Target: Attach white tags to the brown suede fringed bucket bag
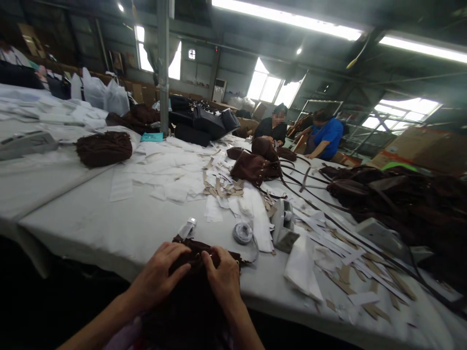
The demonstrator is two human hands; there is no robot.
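A dark brown suede bag (pixel 193 296) lies at the near edge of the white table (pixel 91 214), partly on my lap. My left hand (pixel 160 274) rests on its top left, fingers curled over the gathered rim. My right hand (pixel 223 277) grips the rim's right side, fingers pressed into the fabric. Small metal eyelets show along the rim between my hands. The lower part of the bag is lost in shadow.
A tape roll (pixel 242 232), a grey tape dispenser (pixel 282 226), white paper sheets and tan scraps lie just beyond. More brown bags (pixel 253 167) with long straps and a big pile (pixel 401 199) fill the right. Two people (pixel 324 136) work at the far end.
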